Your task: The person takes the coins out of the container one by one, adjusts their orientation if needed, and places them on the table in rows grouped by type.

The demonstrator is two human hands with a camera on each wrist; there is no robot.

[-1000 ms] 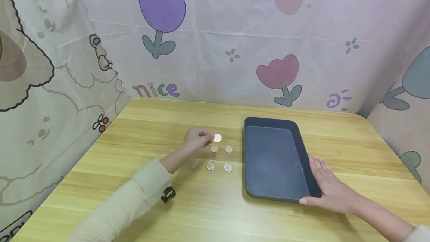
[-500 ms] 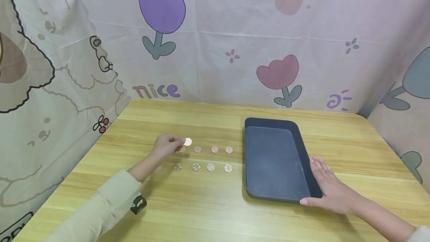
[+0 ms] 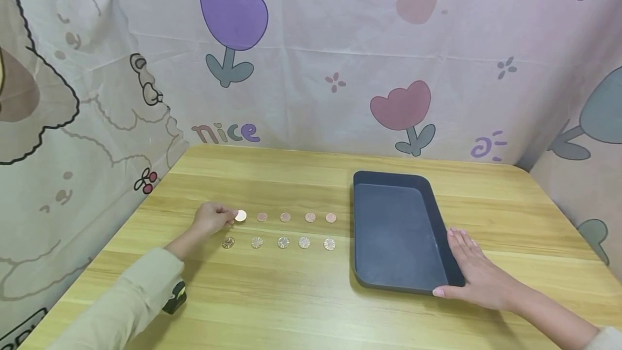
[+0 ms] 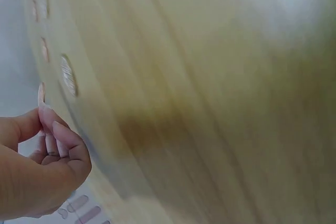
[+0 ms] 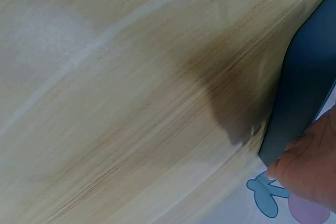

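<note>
My left hand (image 3: 211,219) pinches a shiny round coin (image 3: 240,215) between thumb and fingertips, at the left end of a row of copper-coloured coins (image 3: 285,217). In the left wrist view the coin (image 4: 41,93) stands on edge in the pinch; whether it touches the table cannot be made out. Nearer to me lies a second row of patterned, gold- or silver-toned coins (image 3: 283,242). To the right of both rows is a dark blue-grey rectangular tray (image 3: 398,236). My right hand (image 3: 481,274) rests on its right wall, fingers straight, thumb by the near right corner.
Everything stands on a light wood-grain table (image 3: 272,307). A printed cloth (image 3: 311,26) hangs behind it and along both sides. A small black device (image 3: 176,298) sits under my left wrist.
My left hand has moved left along the far row with the pinched coin, from near the tray side to the row's left end, uncovering the coins behind. The right hand and tray stay put.
</note>
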